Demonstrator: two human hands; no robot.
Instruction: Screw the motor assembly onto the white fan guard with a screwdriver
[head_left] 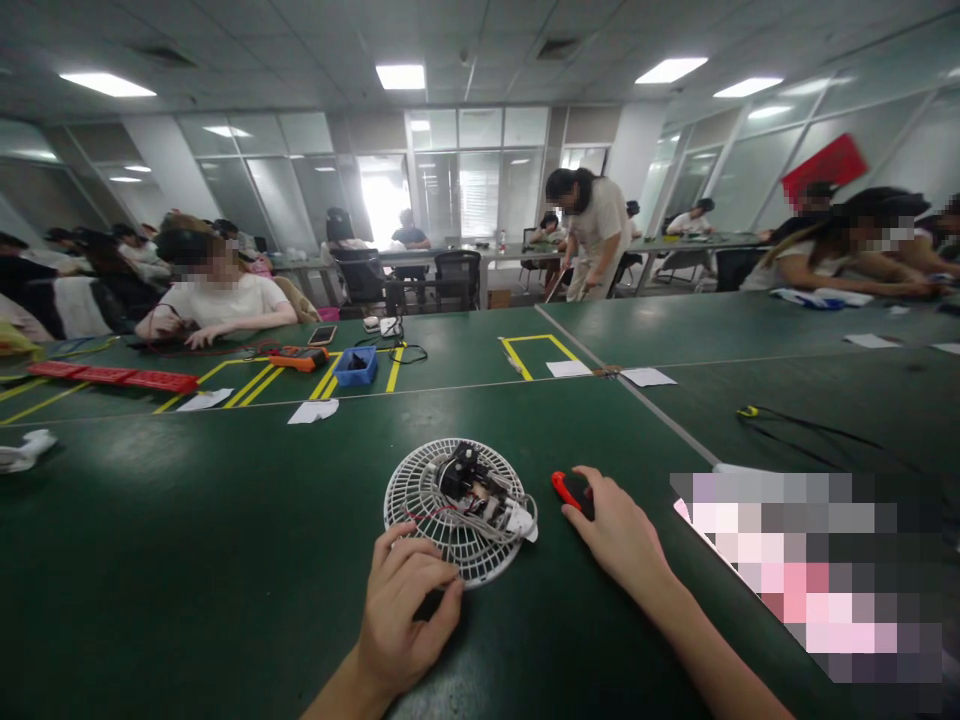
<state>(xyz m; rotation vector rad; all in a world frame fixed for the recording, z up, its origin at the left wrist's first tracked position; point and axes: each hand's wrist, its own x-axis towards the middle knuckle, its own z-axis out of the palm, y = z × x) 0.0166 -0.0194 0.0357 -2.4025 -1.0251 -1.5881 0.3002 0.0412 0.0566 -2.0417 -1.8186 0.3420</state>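
Note:
A round white fan grille [409, 485] lies flat on the green table, with a black motor unit [461, 472], wires and a white plastic part [523, 520] on top of it. My left hand [412, 600] is at the near rim of the grille, fingers curled, with thumb and forefinger close together at the edge. To the right of the grille, my right hand [619, 530] is closed over a red-and-black hand tool [571, 492] resting on the table. Its exact kind is partly hidden by the fingers.
Across the table sit a blue bin [356, 367], an orange multimeter [298, 358], red trays [112, 376] and a phone [322, 335]. A black cord [810, 425] lies to the right, beyond a blurred pinkish area. Other people sit around; one stands holding a stick.

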